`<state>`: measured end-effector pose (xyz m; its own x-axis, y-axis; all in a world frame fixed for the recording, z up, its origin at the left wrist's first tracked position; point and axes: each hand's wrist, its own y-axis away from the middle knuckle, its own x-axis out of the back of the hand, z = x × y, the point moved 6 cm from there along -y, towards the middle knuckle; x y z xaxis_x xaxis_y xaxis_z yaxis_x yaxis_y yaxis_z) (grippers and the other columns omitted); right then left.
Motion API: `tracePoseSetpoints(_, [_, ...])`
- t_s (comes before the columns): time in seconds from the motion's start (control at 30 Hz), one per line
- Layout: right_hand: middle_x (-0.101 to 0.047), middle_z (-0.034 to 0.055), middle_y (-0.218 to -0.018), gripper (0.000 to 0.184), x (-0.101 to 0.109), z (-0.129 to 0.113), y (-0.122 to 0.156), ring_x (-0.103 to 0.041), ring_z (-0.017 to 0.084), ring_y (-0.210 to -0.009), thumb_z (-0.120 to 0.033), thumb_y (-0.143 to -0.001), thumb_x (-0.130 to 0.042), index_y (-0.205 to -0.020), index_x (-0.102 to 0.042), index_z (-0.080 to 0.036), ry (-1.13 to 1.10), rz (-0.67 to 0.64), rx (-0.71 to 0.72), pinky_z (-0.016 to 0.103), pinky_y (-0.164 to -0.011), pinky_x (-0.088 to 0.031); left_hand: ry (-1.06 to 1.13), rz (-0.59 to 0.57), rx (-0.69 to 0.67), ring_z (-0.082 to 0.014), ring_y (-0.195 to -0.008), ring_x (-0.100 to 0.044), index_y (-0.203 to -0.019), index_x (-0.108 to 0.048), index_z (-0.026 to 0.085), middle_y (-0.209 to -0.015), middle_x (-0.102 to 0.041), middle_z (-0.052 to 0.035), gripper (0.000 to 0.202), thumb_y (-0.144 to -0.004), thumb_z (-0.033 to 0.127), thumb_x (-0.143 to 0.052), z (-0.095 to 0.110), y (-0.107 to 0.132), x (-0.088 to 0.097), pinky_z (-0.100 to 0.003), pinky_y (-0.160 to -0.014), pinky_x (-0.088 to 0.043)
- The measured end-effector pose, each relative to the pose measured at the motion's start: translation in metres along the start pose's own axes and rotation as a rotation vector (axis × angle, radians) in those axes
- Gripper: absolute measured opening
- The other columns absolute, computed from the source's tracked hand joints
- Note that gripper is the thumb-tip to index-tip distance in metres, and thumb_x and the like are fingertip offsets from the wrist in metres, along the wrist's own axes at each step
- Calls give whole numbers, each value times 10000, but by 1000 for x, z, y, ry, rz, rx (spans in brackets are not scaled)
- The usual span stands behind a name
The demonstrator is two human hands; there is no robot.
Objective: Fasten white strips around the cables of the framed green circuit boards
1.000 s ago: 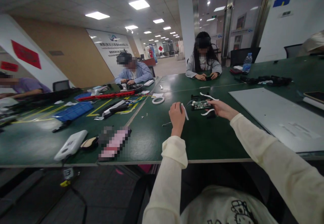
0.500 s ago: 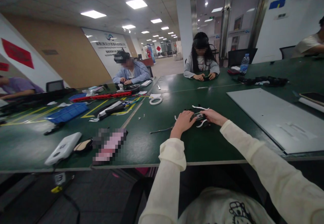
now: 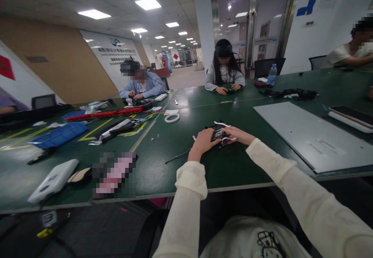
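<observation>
A small dark assembly with an open middle and white strips (image 3: 218, 134) lies on the green table in front of me; its exact kind does not show. My left hand (image 3: 204, 141) is closed over its left side, fingers bent on the frame. From the right, my right hand (image 3: 236, 134) grips the opposite side, with the fingertips partly hidden. White strips stick out around both hands. A thin dark cable (image 3: 177, 157) runs leftward over the table from under my left hand.
A grey-white panel (image 3: 314, 137) lies on the right. Leftward are a white tape roll (image 3: 172, 118), a blue tray (image 3: 58, 135), a white power bank (image 3: 54, 181) and a pixelated pink thing (image 3: 116, 174). Across the table, two people (image 3: 142, 81) handle small items.
The view has swung a little to the right, so the room and table shift left. Both hands stay on the dark assembly; the right fingers have shifted slightly on it.
</observation>
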<state>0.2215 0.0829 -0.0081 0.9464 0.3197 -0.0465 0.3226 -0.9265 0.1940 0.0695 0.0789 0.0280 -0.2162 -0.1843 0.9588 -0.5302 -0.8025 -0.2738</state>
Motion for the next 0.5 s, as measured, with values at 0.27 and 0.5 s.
tracePoseSetpoints(0.27, [-661,18,-815,255,5,2,4,-610,108,-681,-385,-840,-647,-1019,-646,-203,65,-37,-17,193,-573,-517,-69,0,-10,-251,-1161,-496,-1057,-577,199,-1152,-609,-96,420,-829,551,-583,-4,-4,-6,-373,-998,-343])
tracePoseSetpoints(0.5, [-658,43,-844,285,9,7,1,-628,104,-655,-423,-844,-655,-952,-627,-161,-19,-79,-64,176,-533,-513,-138,142,58,-266,-1169,-458,-1065,-562,195,-1145,-589,-104,452,-806,563,-603,-9,-1,13,-395,-1033,-293])
